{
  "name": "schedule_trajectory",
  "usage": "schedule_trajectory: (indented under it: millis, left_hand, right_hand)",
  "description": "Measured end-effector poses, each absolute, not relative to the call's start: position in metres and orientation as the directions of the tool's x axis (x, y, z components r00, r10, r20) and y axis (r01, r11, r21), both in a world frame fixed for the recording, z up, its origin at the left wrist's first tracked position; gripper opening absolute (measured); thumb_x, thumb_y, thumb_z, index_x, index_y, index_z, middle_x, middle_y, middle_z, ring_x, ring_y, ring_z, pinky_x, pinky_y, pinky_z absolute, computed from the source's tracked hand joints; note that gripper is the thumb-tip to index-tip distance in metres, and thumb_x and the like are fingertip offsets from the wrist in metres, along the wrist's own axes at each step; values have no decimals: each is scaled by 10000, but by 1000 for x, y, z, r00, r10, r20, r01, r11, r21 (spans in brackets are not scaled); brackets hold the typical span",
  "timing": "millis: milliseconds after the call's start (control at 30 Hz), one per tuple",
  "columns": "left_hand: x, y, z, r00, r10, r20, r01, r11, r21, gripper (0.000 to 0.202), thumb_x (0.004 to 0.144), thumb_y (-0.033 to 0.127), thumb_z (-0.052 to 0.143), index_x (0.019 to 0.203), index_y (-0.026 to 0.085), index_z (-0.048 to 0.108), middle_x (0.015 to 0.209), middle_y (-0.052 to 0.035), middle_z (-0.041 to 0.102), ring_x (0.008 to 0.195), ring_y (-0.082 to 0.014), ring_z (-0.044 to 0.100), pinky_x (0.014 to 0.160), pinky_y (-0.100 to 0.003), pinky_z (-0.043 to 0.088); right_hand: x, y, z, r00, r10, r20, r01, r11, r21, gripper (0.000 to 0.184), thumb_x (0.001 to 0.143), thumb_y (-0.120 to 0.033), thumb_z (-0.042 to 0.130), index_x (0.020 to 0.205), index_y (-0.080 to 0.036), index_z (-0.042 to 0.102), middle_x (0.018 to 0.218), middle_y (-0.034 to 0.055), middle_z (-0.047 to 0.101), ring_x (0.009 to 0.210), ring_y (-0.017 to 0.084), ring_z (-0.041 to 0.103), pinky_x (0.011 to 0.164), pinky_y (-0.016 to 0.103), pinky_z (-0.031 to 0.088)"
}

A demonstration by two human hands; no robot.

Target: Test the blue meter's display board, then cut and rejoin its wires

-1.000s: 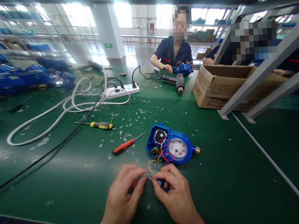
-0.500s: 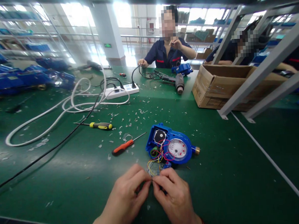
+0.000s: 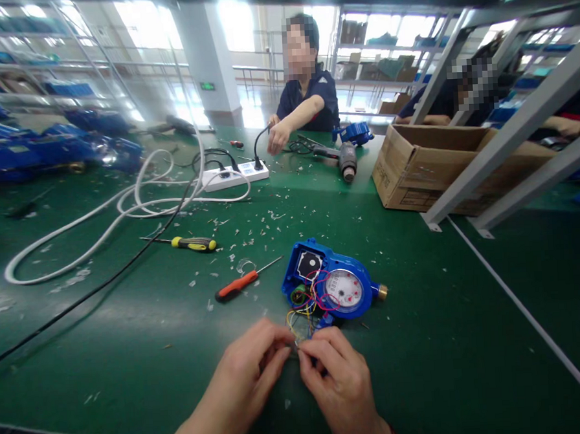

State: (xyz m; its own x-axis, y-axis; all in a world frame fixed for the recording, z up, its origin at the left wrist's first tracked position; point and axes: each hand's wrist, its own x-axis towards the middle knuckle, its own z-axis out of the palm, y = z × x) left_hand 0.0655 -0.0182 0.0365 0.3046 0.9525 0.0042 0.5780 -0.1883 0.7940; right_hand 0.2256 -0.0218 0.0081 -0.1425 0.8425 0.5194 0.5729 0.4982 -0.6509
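Note:
A blue water meter (image 3: 333, 283) lies near the middle of the table, its side box uncovered and its round dial facing up. Thin coloured wires (image 3: 295, 320) run out of the box toward me. My right hand (image 3: 335, 376) pinches the wire ends between thumb and forefinger, just below the meter. Close on its left is my left hand (image 3: 252, 371), thumb and forefinger slightly parted beside the wire ends, with nothing visible between them. The exact tips of the wires are too small to make out.
Left of the meter lie an orange screwdriver (image 3: 238, 286) and a yellow-black screwdriver (image 3: 194, 244). Beyond are a power strip (image 3: 236, 176) with cables, a heat gun (image 3: 346, 161) and a cardboard box (image 3: 414, 171) behind metal struts. A co-worker (image 3: 307, 93) reaches toward the strip.
My left fingertips have parted and drawn slightly away from the wire ends; my right hand keeps its pinch. Across the table, the co-worker has leaned and stretched an arm toward the power strip.

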Motion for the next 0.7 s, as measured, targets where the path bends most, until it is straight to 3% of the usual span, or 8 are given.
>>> schedule_trajectory:
  millis: [167, 333, 700]
  left_hand:
    - [65, -18, 35, 308, 941, 143, 588, -306, 748, 120, 870, 171, 454, 811, 203, 554, 735, 20, 536, 660, -103, 512, 610, -213, 399]
    - [69, -20, 31, 307, 901, 306, 565, -431, 704, 105, 855, 110, 480, 828, 186, 547, 752, 10, 543, 694, -95, 531, 630, -198, 411]
    - [74, -27, 31, 336, 843, 419, 596, -535, 598, 146, 843, 69, 481, 889, 185, 556, 790, -9, 554, 706, -102, 536, 640, -204, 432]
  right_hand:
    - [227, -22, 8, -134, 860, 492, 542, 479, -690, 159, 768, -68, 520, 735, -176, 631, 679, 33, 580, 535, 118, 534, 507, 209, 430]
    - [228, -23, 14, -138, 921, 364, 472, 384, -793, 119, 756, -96, 557, 774, -178, 642, 724, 26, 580, 509, 102, 509, 475, 208, 417]
    - [229, -23, 19, -136, 963, 234, 331, 266, -905, 138, 758, -101, 555, 763, -158, 680, 731, 35, 606, 507, 92, 524, 455, 181, 424]
